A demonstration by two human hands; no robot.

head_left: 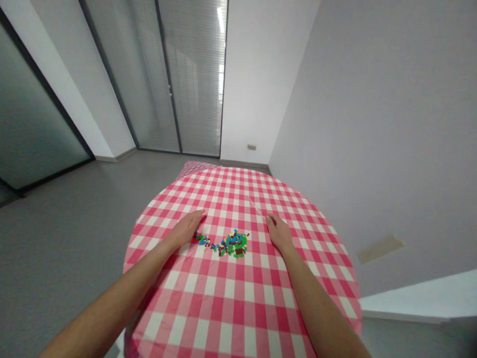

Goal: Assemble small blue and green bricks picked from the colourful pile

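A loose pile of small toy building bricks [234, 244] in blue, green, brown and a little yellow lies on the checked tablecloth [238, 293]. A thin trail of bricks runs from the pile toward my left hand [187, 228]. That hand rests on the cloth at the trail's left end, its fingers stretched forward; its underside is hidden. To the right of the pile, apart from it, is my right hand [279, 233], fingers bent and drawn together. A faint pale line [255, 205] on the cloth leads toward those fingertips; whether they hold it I cannot tell.
The red-and-white cloth covers a rounded table. A grey wall [391, 149] stands close on the right, with a white ledge [421, 296] low beside the table. Glass panels with blinds [194, 74] are at the back, and grey floor [93, 223] lies to the left.
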